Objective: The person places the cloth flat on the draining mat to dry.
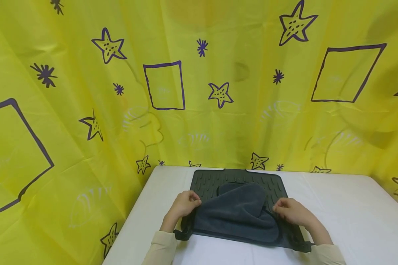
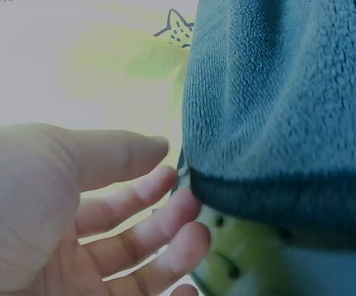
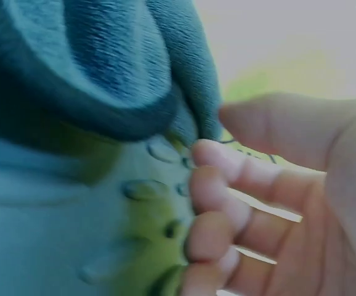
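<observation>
Well, a soft, fuzzy, dark blue-grey cloth (image 1: 232, 219) lies in rumpled folds on a flat, dark, bumpy mat (image 1: 205, 184) that looks like plastic or rubber. The mat sits on a white-covered desk (image 1: 348, 209), with its back edge close to a yellow curtain (image 1: 192, 22) with purple stars on it. The cloth rests more on the near part of the mat, perhaps because that is easy to reach, and bumps show on the bare back part. The mat's bumps may help stop the cloth from sliding about. The left hand (image 1: 184, 204) is at one side of the cloth and the right hand (image 1: 293, 211) is at the other, probably so each one can get to its own edge. Neither grip seems to hold anything: on the left, the thumb stands away from the loosely bent fingers, whose tips are right by the cloth's corner. On the right, the thumb and soft, bent fingers are right beside a fold, and I see no cloth pinched between them. I cannot tell if the fingertips truly touch it. With no hand holding it up, the cloth seems to lie there by its own weight.
</observation>
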A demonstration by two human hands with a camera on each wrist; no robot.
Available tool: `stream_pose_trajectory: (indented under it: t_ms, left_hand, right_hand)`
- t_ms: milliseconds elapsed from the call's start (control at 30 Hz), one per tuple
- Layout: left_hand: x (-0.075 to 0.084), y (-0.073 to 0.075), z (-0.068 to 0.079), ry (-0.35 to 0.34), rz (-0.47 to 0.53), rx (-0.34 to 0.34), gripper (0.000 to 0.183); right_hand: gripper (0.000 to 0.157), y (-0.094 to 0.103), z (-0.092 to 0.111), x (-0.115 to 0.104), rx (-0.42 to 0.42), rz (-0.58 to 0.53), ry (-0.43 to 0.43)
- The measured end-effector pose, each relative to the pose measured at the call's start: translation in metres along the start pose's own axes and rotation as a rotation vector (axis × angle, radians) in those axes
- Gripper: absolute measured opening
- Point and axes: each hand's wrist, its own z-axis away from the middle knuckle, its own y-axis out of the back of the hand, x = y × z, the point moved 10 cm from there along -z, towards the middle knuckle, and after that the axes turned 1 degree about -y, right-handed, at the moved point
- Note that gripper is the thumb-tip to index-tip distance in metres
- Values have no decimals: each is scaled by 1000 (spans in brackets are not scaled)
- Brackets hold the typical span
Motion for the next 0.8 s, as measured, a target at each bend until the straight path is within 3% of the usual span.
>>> stream_pose_trajectory:
  t_ms: [167, 300, 433, 600, 800]
  left_hand:
    - [15, 6, -3, -26, 57, 79, 12]
    - [26, 6, -7, -47, 53, 117, 11]
    - [33, 2, -16, -45, -27, 112, 16]
    - [45, -8, -36, -69, -128, 36, 19]
    - [47, -19, -62, -71, -234, -46, 16]
  right_hand:
    - [19, 2, -10, 2, 163, 27, -38]
    - [25, -6, -17, 3, 209, 43, -60]
    - [31, -11, -21, 2, 206, 39, -51]
    - [34, -12, -22, 7, 180, 12, -82]
    - [29, -13, -23, 7, 74, -90, -111]
